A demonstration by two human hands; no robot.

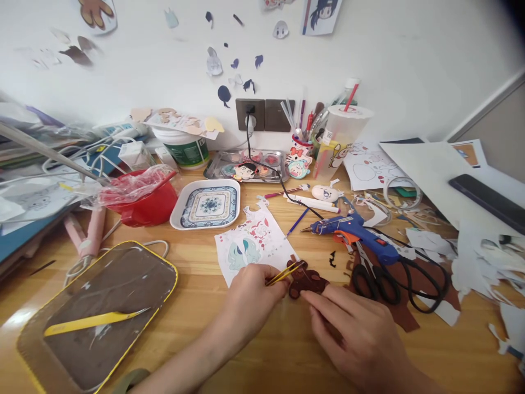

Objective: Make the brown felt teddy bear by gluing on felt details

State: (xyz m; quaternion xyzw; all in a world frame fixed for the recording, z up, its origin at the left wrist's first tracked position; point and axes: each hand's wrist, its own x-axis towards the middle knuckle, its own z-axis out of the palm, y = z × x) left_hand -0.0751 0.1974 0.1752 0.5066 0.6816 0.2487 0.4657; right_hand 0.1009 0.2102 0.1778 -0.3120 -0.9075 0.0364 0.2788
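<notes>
Hands meet low in the centre of the head view, over a wooden desk (197,306) crowded with craft supplies. The left hand (250,298) is pinched closed around yellow tweezers (283,273), whose tips reach onto a small brown paper cut-out (307,282) shaped like a little figure. That cut-out lies flat on the desk between the two hands. The right hand (361,339) rests just beside it, fingers loosely curled, its forefinger tip touching the cut-out's lower edge and pressing it down; it grasps nothing.

Just behind the cut-out lies a printed sheet of cartoon figures (252,246). To the right, near the right hand, black-handled scissors (394,279) lie on brown paper scraps, and a blue glue gun (356,232) sits beside them, its black cord running back to a wall socket (250,114).

Farther left, a patterned square plate (207,205) sits next to a red bowl (143,205) stuffed with crumpled plastic. At the near left, a dark tray with a yellow rim (164,262) holds a second yellow tool (94,322). A plastic drink cup (340,139) and a pen holder (301,156) stand against the white wall, which carries small stickers.
</notes>
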